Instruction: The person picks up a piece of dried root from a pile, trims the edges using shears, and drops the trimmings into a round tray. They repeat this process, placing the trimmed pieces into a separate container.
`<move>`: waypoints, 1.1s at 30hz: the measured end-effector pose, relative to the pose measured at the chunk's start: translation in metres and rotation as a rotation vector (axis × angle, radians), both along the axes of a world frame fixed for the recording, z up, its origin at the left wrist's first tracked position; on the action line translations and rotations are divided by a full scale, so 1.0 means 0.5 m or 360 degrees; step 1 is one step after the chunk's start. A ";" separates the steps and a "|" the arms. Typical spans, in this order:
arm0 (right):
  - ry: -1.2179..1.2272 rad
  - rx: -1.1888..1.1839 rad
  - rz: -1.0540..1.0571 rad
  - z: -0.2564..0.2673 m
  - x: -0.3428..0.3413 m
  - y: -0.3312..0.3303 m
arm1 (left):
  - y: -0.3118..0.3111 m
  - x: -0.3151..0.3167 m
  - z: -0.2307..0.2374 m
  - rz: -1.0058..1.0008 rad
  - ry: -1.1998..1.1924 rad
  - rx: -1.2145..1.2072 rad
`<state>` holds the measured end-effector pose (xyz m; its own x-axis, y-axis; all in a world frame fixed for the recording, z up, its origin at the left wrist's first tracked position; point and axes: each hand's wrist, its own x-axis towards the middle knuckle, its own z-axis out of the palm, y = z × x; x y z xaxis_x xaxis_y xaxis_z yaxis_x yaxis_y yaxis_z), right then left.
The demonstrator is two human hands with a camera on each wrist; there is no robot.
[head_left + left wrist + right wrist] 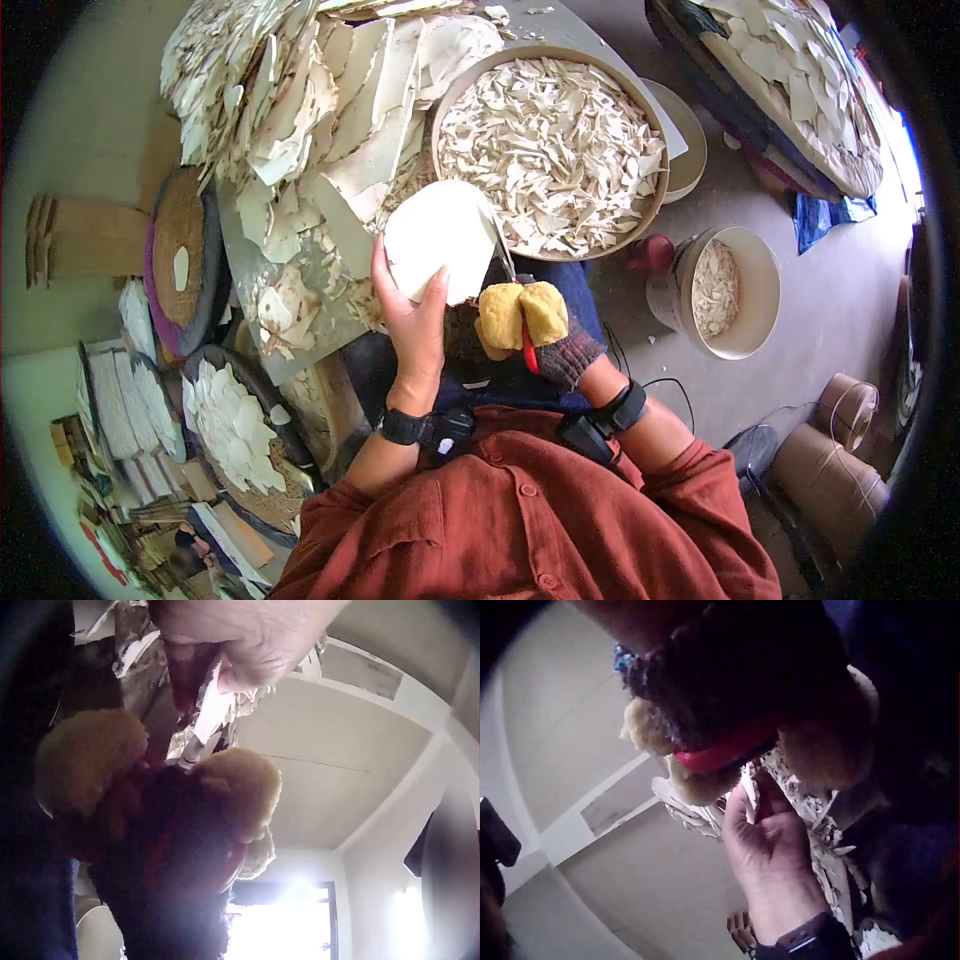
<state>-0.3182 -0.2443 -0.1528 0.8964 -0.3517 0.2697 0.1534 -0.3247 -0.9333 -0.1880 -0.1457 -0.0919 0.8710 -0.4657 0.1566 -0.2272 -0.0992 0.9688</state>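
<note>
A smooth white piece [430,235], rounded toward 12 o'clock with a browned lower edge, lies flat to the head view, gripped at 7 o'clock by the left hand [413,328], thumb across its face. Metal-bladed shears [504,250] lie along its 3 o'clock edge, tips toward 11 o'clock; their red handles sit at 5 o'clock in the gloved right hand [566,355].

"What is the left hand [413,325] doing?"
"Pinching, its thumb [434,290] spread from the fingers [381,268]."
"And the right hand [568,358]?"
"Gripping, gloved, near the left one."
"What about further back?"
"The left forearm [380,460] and right forearm [655,427] both reach forward, slanting inward toward each other."
</note>
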 end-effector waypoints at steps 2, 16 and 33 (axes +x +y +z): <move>-0.0011 -0.0205 -0.0042 0.018 -0.004 -0.008 | -0.001 0.011 -0.004 -0.0035 0.0044 0.0018; -0.0249 0.0916 0.0178 -0.033 0.011 0.027 | 0.058 0.062 0.061 -0.0187 0.0252 -0.0027; 0.0490 0.1272 0.0641 0.163 -0.076 0.046 | -0.045 0.046 0.040 -0.0899 -0.0704 0.0459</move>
<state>-0.3559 -0.2211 -0.0713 0.9823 0.0216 -0.1862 -0.1757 0.4518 -0.8746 -0.1652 -0.1684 -0.0717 0.3738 -0.8960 0.2397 -0.6785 -0.0880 0.7293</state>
